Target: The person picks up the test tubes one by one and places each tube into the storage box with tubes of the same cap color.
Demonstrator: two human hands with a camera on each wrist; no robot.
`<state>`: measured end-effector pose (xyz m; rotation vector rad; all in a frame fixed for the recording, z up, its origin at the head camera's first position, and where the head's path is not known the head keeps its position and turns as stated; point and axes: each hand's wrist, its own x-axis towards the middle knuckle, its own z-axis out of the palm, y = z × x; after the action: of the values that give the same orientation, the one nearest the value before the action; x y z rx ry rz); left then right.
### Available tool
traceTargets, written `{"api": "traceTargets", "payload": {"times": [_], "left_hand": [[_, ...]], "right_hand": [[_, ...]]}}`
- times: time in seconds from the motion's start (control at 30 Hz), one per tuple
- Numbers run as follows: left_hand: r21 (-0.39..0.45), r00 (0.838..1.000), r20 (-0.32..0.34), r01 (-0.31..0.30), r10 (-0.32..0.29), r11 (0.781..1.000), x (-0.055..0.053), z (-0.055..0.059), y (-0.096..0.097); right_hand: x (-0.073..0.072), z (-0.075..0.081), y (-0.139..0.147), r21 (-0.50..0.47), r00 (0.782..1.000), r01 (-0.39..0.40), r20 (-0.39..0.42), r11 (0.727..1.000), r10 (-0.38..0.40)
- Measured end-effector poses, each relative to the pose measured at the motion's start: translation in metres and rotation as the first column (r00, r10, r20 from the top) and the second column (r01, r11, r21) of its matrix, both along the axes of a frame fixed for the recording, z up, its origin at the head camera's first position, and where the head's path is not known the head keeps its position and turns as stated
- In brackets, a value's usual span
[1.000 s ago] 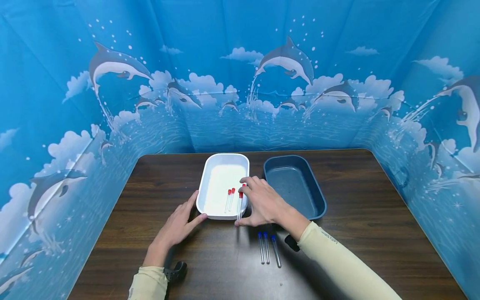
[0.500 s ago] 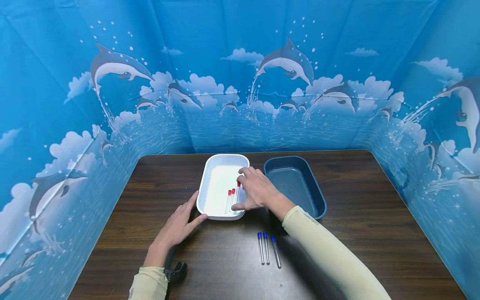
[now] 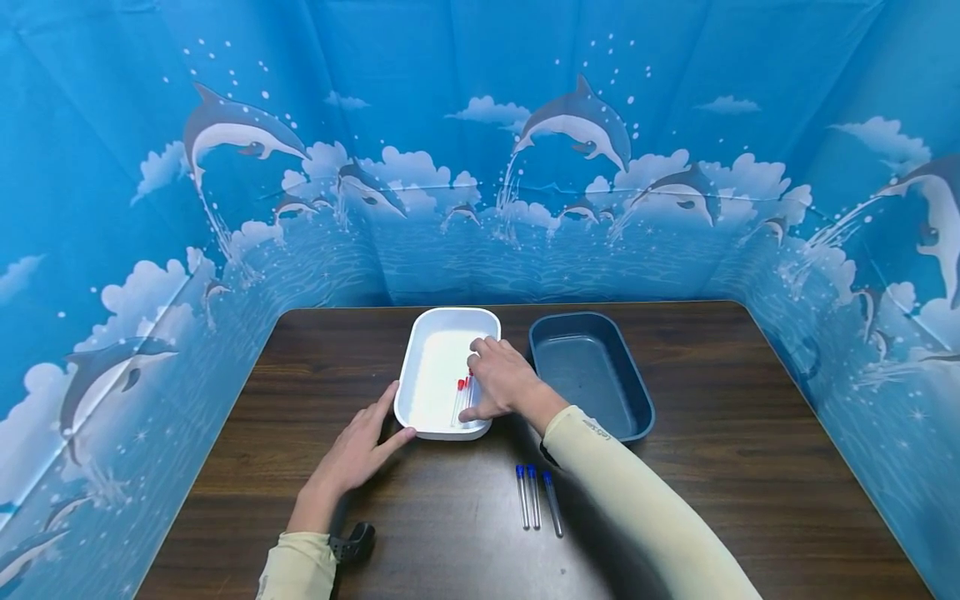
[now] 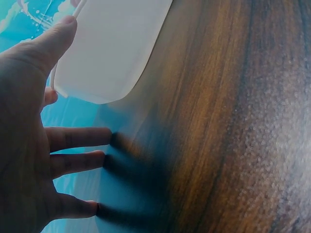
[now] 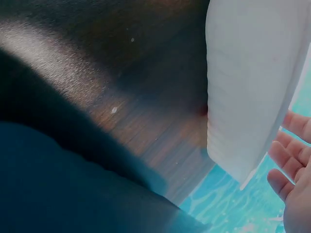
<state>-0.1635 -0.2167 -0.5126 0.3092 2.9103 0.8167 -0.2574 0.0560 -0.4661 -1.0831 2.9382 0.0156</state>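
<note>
My right hand (image 3: 501,382) reaches over the right side of the white tray (image 3: 432,350), fingers bent, pinching a red-capped test tube (image 3: 470,392) that its thumb and fingers partly hide. Beside that tube, another red-capped tube (image 3: 457,404) lies on the tray's floor. My left hand (image 3: 358,446) is spread at the tray's front left corner, thumb and index fingertip at its rim. In the left wrist view, that hand's thumb (image 4: 60,41) lies along the white tray's edge, while the other fingers (image 4: 80,138) stretch out straight. The right wrist view shows the right hand's fingertips (image 5: 286,158) past the tray's rim.
A dark blue tray (image 3: 588,367) stands right of the white one. In front of it, several blue-capped tubes (image 3: 534,497) lie on the brown wooden table (image 3: 442,533). A dolphin-print curtain (image 3: 465,150) surrounds the table's back and sides.
My right hand has moved left and slightly up from the white tray's front right edge, bringing the red-capped tube in beside the others. The left hand has stayed at the corner.
</note>
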Motion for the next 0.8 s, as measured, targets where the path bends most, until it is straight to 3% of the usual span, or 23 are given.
{"api": "traceTargets", "payload": {"times": [0.13, 0.4, 0.8], "left_hand": [[0.004, 1.0, -0.002, -0.003, 0.003, 1.0, 0.0, 0.0, 0.0], [0.002, 1.0, -0.007, 0.001, -0.001, 1.0, -0.001, -0.001, -0.002], [0.006, 1.0, 0.0, -0.006, 0.006, 1.0, -0.001, -0.002, -0.002]], "right_hand": [[-0.003, -0.003, -0.008, 0.041, 1.0, -0.003, -0.019, 0.999, 0.004], [-0.005, -0.01, -0.017, 0.13, 1.0, -0.002, 0.025, 0.992, -0.001], [-0.006, -0.013, -0.025, 0.268, 0.999, 0.021, 0.025, 0.963, -0.029]]}}
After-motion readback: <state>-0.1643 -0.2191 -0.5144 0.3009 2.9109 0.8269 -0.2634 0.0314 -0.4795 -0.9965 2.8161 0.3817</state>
